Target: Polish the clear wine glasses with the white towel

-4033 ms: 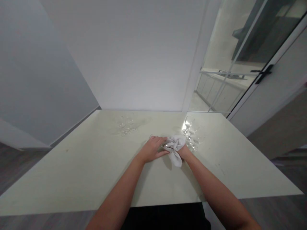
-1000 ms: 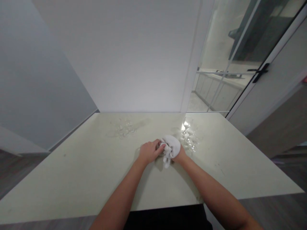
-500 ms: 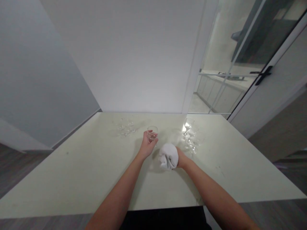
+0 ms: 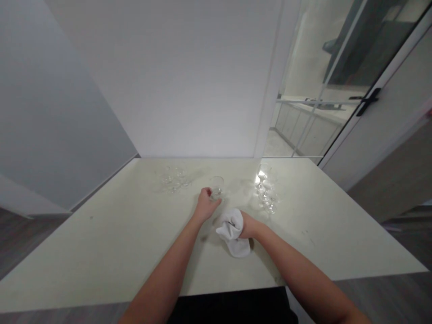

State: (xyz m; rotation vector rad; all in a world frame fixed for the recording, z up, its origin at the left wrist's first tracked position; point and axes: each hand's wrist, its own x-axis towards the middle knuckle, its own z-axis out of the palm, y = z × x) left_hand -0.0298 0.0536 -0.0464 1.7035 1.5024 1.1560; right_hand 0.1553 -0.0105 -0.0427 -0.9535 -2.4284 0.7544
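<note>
A flat, cream-white tabletop (image 4: pixel 101 256) is meeting a smooth white panel (image 4: pixel 199 90) along its far edge; a plain grey wall (image 4: pixel 77 103) is standing at left. At right — a black lever handle (image 4: pixel 369 101) is projecting from a white door (image 4: pixel 378 130), and pale flat-fronted cabinets (image 4: pixel 302 126) are showing through clear glass panes (image 4: pixel 303 58).

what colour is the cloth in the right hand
The cloth in the right hand is white, plainly seen in the head view.

I see a pale desk (image 4: pixel 118 252) across the lower frame, glassware (image 4: pixel 174 182) clustered left of centre, more glasses (image 4: pixel 266 192) right; whether the middle glass (image 4: pixel 216 185) touches it, I can't tell.
</note>
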